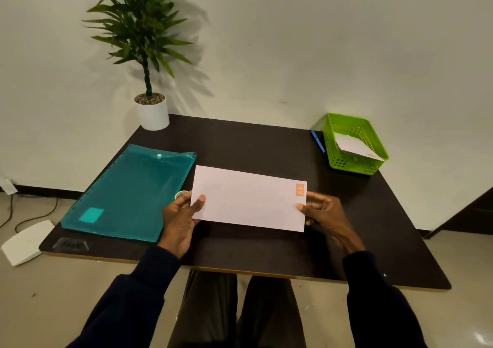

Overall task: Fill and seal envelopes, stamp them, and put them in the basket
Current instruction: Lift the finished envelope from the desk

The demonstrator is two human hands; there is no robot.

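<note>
Over the table [266, 145]: I hold the envelope [249, 199] at the near middle, long axis left to right.
Basket [354, 165]: far right corner, well apart, paper inside.
Left hand [181, 214]: pinches the left short edge, thumb on top.
Right hand [325, 211]: pinches the right short edge; nearer the basket, so I judge it carries.
Stamp [299, 189]: envelope's far right corner, just beside my right fingers.

Left hand [180, 214] pinching envelope [248, 201] edge, thumb on top; right hand [324, 211] pinching opposite edge
</note>
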